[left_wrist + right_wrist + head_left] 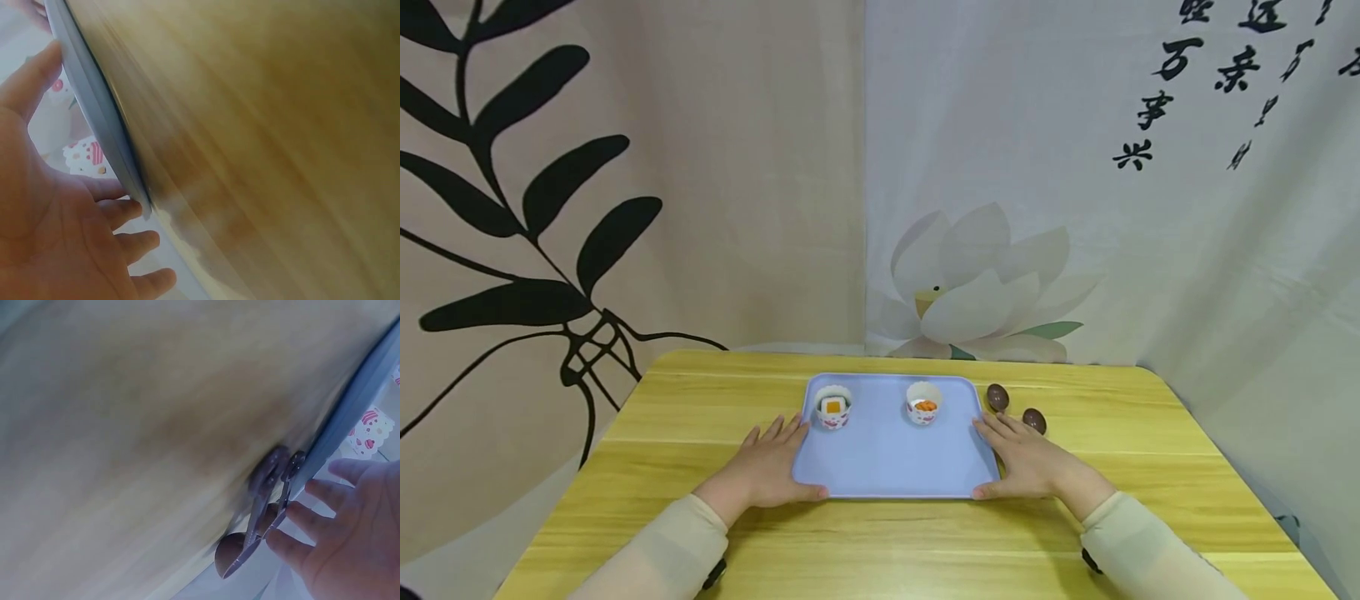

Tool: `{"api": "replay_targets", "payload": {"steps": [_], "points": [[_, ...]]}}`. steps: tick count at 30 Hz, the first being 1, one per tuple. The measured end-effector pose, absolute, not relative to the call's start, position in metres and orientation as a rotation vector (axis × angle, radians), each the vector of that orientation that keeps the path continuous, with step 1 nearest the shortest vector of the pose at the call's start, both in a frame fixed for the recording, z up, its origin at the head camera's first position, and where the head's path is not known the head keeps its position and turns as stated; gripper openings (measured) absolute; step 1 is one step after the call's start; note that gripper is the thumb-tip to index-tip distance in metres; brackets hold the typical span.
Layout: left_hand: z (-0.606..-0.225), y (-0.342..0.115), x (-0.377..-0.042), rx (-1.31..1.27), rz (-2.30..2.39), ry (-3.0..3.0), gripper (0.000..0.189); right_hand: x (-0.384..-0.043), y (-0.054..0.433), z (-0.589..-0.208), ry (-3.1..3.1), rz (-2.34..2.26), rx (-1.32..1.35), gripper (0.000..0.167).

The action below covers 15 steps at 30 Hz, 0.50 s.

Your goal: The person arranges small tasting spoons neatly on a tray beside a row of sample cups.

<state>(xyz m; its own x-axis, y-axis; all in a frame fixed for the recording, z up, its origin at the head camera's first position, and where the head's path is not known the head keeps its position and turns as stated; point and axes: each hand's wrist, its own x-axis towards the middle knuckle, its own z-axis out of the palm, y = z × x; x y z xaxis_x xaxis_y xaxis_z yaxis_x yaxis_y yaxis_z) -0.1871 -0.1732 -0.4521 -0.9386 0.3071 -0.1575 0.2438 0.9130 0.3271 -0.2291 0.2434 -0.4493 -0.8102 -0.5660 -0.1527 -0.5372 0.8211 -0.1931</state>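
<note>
A light blue tray (891, 462) lies flat on the wooden table. My left hand (767, 471) touches its left side, fingers nearly straight and thumb at the front corner. At the opposite side, my right hand (1033, 462) rests in the same way, its thumb on the front right corner. Toward the back of the tray stand two small paper cups with red prints. The left cup (833, 423) holds a white piece with an orange-yellow square; orange bits lie in the right cup (922, 417). Beyond my right fingers are two brown spoons (232, 553), their handles partly hidden in the head view.
The yellow wood-grain table (865, 550) runs back to a hanging cloth (760, 208) with printed leaves, a lotus and black characters. Both spoons lie just outside the tray's right edge.
</note>
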Motion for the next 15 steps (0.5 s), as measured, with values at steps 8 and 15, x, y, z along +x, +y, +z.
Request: {"api": "replay_targets", "payload": {"steps": [8,15], "points": [[-0.4491,-0.1726,-0.1863,0.424,0.435,2.874,0.117,-0.2299,0.2437,-0.4507,2.815,-0.196,-0.852,0.113],[-0.4475,-0.1727,-0.185,0.427,0.42,2.879,0.118,-0.2287,0.2428,-0.4481,2.817,-0.197,-0.836,0.114]]}}
